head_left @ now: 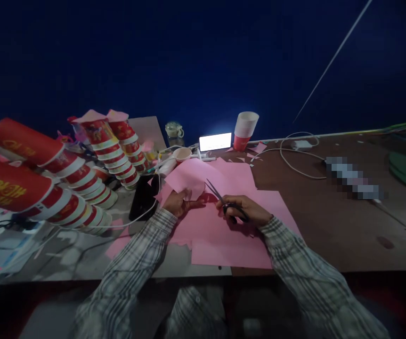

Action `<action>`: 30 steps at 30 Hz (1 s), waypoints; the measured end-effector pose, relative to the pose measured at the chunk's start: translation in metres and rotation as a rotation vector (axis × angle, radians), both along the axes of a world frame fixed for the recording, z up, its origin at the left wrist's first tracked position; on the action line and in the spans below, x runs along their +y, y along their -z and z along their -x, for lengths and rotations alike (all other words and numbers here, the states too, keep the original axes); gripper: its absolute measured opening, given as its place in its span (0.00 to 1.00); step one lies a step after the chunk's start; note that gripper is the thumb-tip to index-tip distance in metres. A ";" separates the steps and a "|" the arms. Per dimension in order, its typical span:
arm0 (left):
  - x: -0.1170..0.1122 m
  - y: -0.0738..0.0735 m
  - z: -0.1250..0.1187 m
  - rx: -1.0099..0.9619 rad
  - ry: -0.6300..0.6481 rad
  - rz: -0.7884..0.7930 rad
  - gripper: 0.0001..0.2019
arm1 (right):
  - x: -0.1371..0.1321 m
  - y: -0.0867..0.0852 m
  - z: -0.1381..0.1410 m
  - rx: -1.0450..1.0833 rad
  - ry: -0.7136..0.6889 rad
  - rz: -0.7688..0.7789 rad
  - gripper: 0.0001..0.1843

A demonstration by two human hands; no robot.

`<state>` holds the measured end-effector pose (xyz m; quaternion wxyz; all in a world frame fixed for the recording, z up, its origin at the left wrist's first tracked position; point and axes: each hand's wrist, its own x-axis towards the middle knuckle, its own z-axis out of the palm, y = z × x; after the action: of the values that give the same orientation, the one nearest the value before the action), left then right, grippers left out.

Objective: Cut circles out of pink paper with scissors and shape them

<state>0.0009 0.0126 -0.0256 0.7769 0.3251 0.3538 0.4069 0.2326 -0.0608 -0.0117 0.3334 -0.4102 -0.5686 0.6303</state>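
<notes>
My left hand (176, 202) pinches a sheet of pink paper (189, 179) and lifts it off the table. My right hand (242, 210) grips a pair of dark scissors (220, 194), its fingers through the handles. The blades stand apart and point up and left toward the edge of the held sheet. Under both hands, more pink sheets (231, 235) lie spread flat on the brown table (330, 221).
Long stacks of red and white paper cups (79, 188) lie on their sides at the left. A black phone (142, 197) lies beside them. At the back are a lit white lamp (215, 141), an upright cup stack (244, 129), a white cable (295, 160) and a small jar (174, 129).
</notes>
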 end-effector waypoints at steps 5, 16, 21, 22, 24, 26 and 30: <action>0.004 0.003 -0.001 -0.011 -0.125 0.004 0.21 | 0.000 0.006 0.005 0.029 -0.016 0.117 0.19; 0.002 -0.004 -0.007 -0.009 -0.298 -0.008 0.18 | -0.005 0.006 0.004 0.164 0.008 0.227 0.19; 0.002 -0.002 -0.006 -0.023 -0.286 0.000 0.15 | -0.005 0.011 0.008 0.279 0.033 0.280 0.19; 0.001 -0.001 -0.007 -0.022 -0.278 0.001 0.15 | -0.004 0.012 0.009 0.300 0.035 0.271 0.19; 0.000 -0.001 -0.008 -0.013 -0.270 0.003 0.15 | -0.004 0.015 0.011 0.350 0.031 0.253 0.19; -0.001 -0.003 -0.008 -0.003 -0.258 0.011 0.16 | -0.004 0.016 0.013 0.398 0.014 0.245 0.19; -0.002 -0.006 -0.007 -0.009 -0.222 0.018 0.20 | -0.001 0.012 0.009 0.407 -0.044 0.231 0.20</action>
<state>0.0080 0.0103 -0.0194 0.7314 0.2753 0.3879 0.4887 0.2237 -0.0614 -0.0234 0.3783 -0.2974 -0.4225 0.7680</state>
